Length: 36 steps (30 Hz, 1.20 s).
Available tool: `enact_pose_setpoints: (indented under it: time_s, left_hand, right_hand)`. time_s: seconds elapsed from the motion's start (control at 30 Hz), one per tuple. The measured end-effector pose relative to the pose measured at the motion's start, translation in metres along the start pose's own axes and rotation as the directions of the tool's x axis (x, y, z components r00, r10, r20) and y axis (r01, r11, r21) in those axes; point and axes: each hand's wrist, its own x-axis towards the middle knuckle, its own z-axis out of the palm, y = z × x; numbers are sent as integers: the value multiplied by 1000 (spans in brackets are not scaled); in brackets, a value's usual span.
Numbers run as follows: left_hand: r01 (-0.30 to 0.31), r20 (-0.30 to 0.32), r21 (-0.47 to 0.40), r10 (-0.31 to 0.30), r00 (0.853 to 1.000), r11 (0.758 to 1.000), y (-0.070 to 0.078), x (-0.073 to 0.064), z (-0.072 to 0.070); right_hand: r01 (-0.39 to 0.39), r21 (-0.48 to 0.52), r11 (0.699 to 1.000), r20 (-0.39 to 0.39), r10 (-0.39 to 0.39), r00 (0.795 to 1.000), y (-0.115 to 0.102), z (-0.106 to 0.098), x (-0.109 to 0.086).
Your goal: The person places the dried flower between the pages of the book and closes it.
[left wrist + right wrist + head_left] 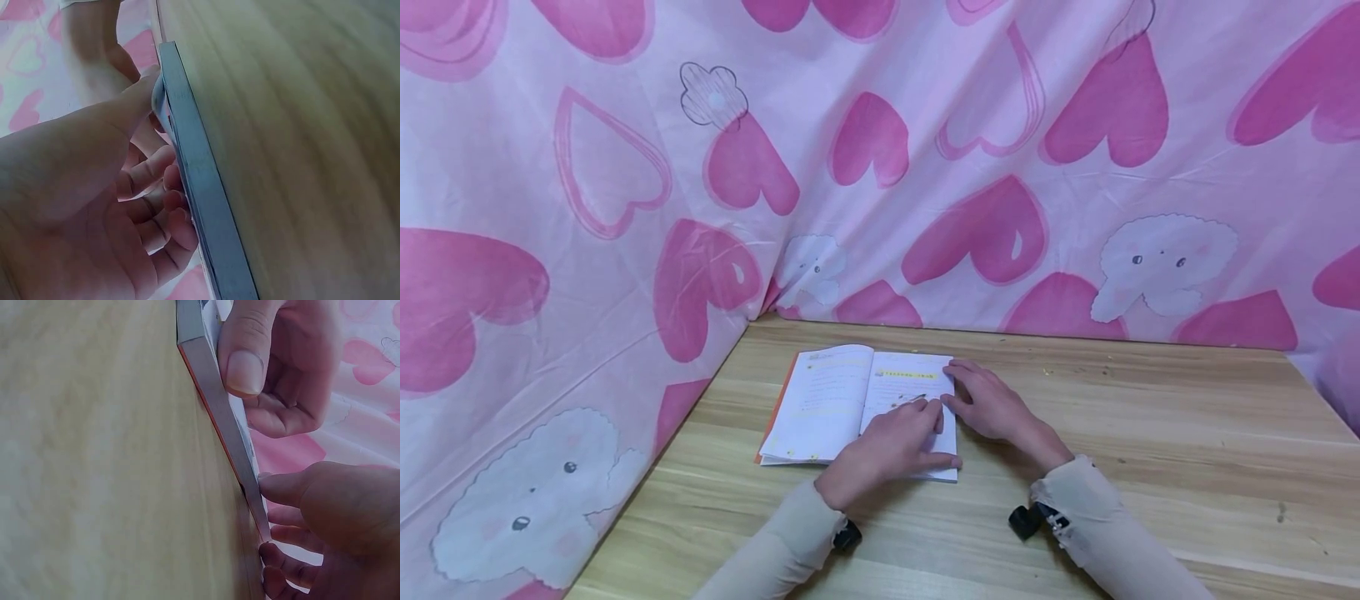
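An open book with white printed pages and an orange cover edge lies on the wooden table. My left hand rests across the lower part of its right page. Its thumb is by the page edge, where the paper bows up slightly, and its loosely bent fingers touch the page. Whether any sheet is pinched there is unclear. At the book's right edge, my right hand touches the page side with extended fingers. The thumb lies along the page block.
A pink cloth with hearts hangs behind and to the left of the table. Small specks lie right of the book. Each forearm wears a black wrist camera close above the tabletop.
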Motion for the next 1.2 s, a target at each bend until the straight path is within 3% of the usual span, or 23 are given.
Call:
enact_pose_setpoints:
  time_s: [0.17,0.4,0.63,0.8,1.0,1.2]
  left_hand:
    - [-18,8,-12,18,1000,1000,-2,0,-1]
    - [-93,22,-60,94,995,994,-8,1,-6]
    - [-177,-17,-99,176,984,979,-12,2,-13]
    - [-164,-57,-153,156,986,975,-12,3,-19]
    - [-171,-133,-149,152,979,974,-16,4,-28]
    - [-166,-55,-203,158,986,965,-24,-1,-43]
  right_hand:
    - [1,5,1000,-2,-1,1000,0,1,0]
    - [33,17,999,-21,-33,999,2,0,-1]
    - [41,61,997,-46,-38,998,4,0,1]
    - [27,62,998,-79,-22,997,5,1,2]
    - [-3,66,998,-70,8,997,4,1,2]
    - [10,65,998,-28,-8,1000,2,0,1]
